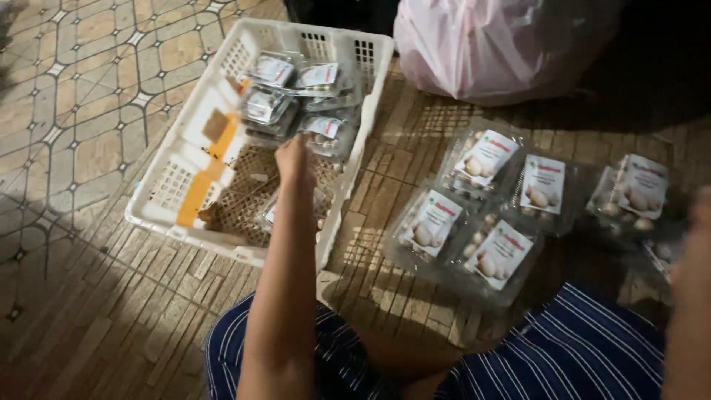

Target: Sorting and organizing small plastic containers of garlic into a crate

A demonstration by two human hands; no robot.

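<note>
Head view. My left hand [294, 159] reaches into the white plastic crate [194, 159], just above a clear clamshell pack [274, 215] lying on the crate floor; whether its fingers are spread or closed I cannot tell. My right hand [692, 259] is blurred at the frame edge, grip unreadable. 5 similar packs [485, 159] lie on the tiled floor [89, 89]. I judge each pack light, thin-walled, slippery and crushable: hold the rims, not the lid.
</note>
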